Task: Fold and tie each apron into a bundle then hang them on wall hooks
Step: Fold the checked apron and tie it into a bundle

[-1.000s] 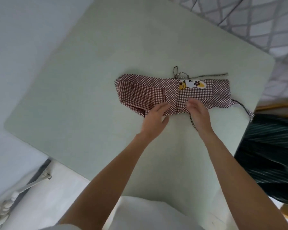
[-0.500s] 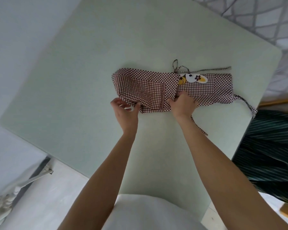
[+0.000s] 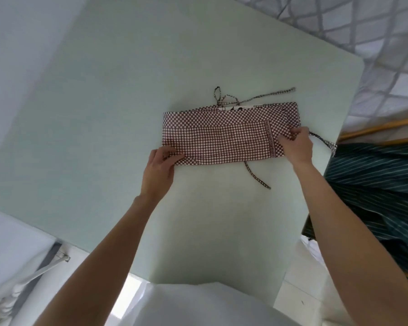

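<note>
Pale green table (image 3: 127,114), quilted bedding (image 3: 375,38)

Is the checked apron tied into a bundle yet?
No. The checked apron lies flat as a folded strip on the table, its strings loose, with the left hand and right hand holding its ends.

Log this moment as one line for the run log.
step: folding | checked apron flat strip on table | left hand pinches left end | right hand holds right end | ties loose

Apron (image 3: 222,140): thin woven gingham cloth, matt, with a lace trim strip. Desk (image 3: 104,114): smooth, matt, pale green surface. Striped fabric (image 3: 375,184): dark cloth.
</note>
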